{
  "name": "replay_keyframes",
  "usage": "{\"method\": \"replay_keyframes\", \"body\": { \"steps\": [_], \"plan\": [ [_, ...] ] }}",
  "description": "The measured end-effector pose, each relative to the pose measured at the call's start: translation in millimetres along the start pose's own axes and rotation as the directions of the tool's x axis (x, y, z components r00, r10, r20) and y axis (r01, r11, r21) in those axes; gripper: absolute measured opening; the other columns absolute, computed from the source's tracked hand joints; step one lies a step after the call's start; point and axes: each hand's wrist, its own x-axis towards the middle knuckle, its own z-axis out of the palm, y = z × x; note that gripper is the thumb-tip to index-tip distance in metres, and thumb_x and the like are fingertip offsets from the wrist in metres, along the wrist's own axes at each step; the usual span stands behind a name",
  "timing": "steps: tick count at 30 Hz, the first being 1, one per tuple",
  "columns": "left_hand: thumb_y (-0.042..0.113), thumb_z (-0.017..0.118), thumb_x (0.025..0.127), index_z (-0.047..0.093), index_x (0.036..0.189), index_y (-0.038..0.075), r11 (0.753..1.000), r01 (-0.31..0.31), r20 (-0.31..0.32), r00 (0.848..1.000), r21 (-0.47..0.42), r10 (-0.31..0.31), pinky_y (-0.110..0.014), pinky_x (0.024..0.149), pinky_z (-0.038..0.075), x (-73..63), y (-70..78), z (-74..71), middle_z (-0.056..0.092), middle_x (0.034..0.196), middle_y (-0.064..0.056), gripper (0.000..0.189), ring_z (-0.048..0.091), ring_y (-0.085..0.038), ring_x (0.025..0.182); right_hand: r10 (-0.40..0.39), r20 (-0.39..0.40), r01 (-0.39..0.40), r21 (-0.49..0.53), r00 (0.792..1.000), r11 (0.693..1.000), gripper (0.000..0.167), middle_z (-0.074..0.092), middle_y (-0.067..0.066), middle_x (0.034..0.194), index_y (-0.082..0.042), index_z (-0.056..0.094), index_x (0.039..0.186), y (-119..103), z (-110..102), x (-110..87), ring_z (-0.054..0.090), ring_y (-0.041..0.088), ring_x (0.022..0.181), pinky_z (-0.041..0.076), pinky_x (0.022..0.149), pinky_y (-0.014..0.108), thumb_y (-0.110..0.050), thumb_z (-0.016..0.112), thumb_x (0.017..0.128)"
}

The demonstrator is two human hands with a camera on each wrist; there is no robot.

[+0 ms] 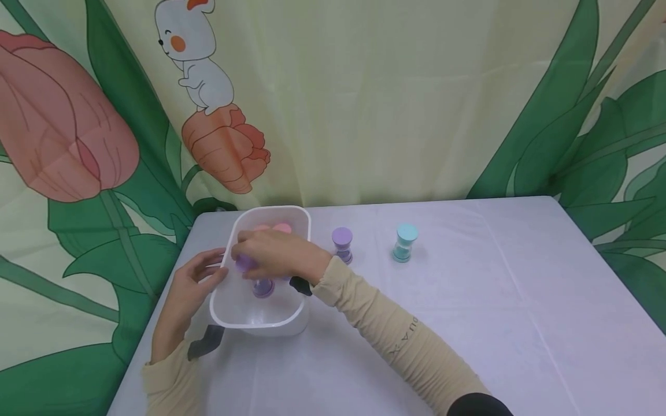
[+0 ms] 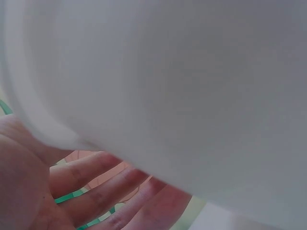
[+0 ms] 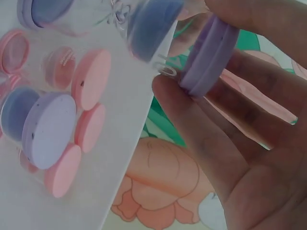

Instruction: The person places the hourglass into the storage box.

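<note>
My right hand (image 1: 278, 254) is over the white bin (image 1: 221, 306), pinching a purple hourglass (image 3: 211, 55) by its end cap between thumb and fingertips. Its lower end (image 1: 263, 288) shows below the hand in the head view. Inside the bin, the right wrist view shows another purple hourglass (image 3: 50, 129) among several pink hourglasses (image 3: 91, 79). Against the bin's left side rests my left hand (image 1: 187, 289), its fingers loosely extended along the rim. Up close in the left wrist view, the bin's wall covers most of the picture above the left fingers (image 2: 100, 191).
To the right of the bin, a purple hourglass (image 1: 342, 244) stands on the white-covered table (image 1: 468, 323). A teal hourglass (image 1: 404, 242) stands farther right. Behind the table hangs a curtain (image 1: 385, 104) printed with plants and a rabbit.
</note>
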Motion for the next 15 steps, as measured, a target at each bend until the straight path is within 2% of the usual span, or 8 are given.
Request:
{"method": "replay_keyframes", "body": {
  "steps": [4,11,15],
  "plan": [
    [0.041,0.063,0.096,0.046,0.146,0.011,1.000,0.007,0.010,1.000,-0.016,-0.007,-0.054,0.099,0.049,0.2,0.8,-0.4,0.050,0.145,-0.014,0.062,0.054,-0.034,0.125,-0.006,0.028,0.006,0.011,1.000,1.000,0.038,0.064,-0.001,0.117,-0.014,0.067,0.125,-0.9,2.5,2.6,0.060,0.008,0.101,0.048,0.091,0.015,-0.029,0.074,0.090],
    [0.041,0.063,0.096,0.045,0.147,0.011,1.000,0.013,0.020,1.000,-0.020,-0.012,-0.055,0.101,0.048,-1.1,1.2,-1.5,0.050,0.145,-0.014,0.062,0.053,-0.034,0.126,-0.005,0.063,0.006,-0.027,0.998,1.000,0.039,0.063,-0.002,0.116,-0.015,0.066,0.125,-0.4,9.0,9.6,0.060,0.006,0.098,0.048,0.089,0.013,-0.031,0.073,0.091],
    [0.041,0.063,0.096,0.046,0.147,0.012,1.000,0.009,0.019,1.000,-0.020,-0.008,-0.054,0.100,0.048,-1.1,1.8,-1.3,0.050,0.145,-0.013,0.061,0.053,-0.034,0.127,0.011,0.094,-0.011,-0.006,0.996,1.000,0.038,0.062,-0.002,0.117,-0.014,0.065,0.126,0.0,10.6,12.1,0.061,0.006,0.097,0.048,0.090,0.013,-0.030,0.072,0.092]
  ]
}}
